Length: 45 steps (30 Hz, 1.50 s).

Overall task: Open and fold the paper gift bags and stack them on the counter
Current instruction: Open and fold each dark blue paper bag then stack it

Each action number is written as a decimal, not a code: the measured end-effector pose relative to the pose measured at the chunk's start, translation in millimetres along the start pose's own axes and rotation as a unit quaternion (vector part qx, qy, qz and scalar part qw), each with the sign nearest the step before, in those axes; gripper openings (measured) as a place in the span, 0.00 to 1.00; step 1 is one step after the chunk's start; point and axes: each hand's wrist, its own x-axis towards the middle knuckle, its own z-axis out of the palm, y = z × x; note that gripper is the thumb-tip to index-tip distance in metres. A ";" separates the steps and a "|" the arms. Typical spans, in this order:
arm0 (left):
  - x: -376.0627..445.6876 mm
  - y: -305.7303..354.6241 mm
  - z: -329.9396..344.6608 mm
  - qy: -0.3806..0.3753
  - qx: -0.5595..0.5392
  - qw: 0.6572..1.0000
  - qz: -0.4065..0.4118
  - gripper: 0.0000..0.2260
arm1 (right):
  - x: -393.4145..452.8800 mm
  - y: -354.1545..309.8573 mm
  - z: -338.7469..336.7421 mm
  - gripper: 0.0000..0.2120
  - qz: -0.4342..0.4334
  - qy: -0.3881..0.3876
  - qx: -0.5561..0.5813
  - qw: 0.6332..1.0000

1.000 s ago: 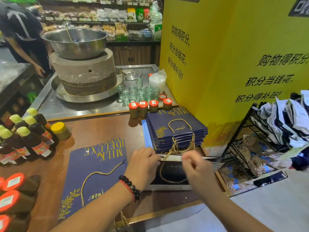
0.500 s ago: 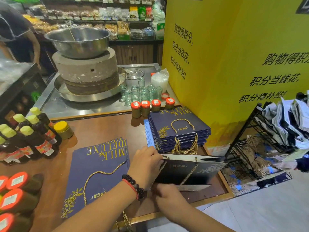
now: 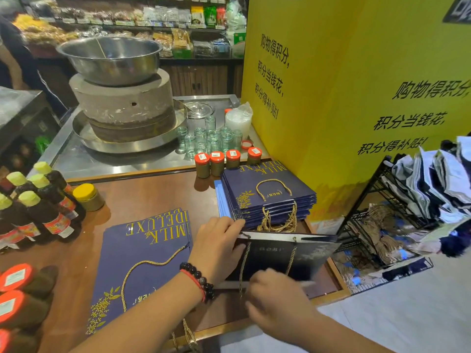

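On a brown wooden counter (image 3: 153, 197) in a shop, we see two bare hands working on a dark navy paper gift bag (image 3: 285, 256) near the counter's front right corner. The bag lies partly opened, its upper panel raised and its gold cord handles hanging across the dark face. The left hand (image 3: 216, 247), with a black bead bracelet and a red cord at the wrist, grips the bag's left edge, fingers curled over the top rim. The right hand (image 3: 275, 294) is at the bag's lower edge, fingers bent down onto the paper; it is blurred, so we cannot tell whether it pinches the bag or only presses it. Just behind the bag sits a neat stack of folded navy gift bags (image 3: 267, 197) with gold lettering and cord handles, close against a yellow signboard (image 3: 344, 85) printed with black characters. To the left of the hands lies a flat navy gift bag (image 3: 142, 263) reading MILK DELUXE in gold. Dark sauce bottles with yellow caps (image 3: 38, 207) stand at the counter's left side. Further back, small orange-lidded jars (image 3: 224, 161) line the counter's far edge, and a metal bowl (image 3: 109, 57) rests on a stone mill (image 3: 125, 105). A black wire rack (image 3: 377, 225) at the right holds more bags.
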 end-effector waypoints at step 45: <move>-180.1 63.2 242.2 -0.278 0.039 0.940 -0.191 0.36 | -78.6 102.3 241.2 0.33 0.130 -0.014 0.010 0.991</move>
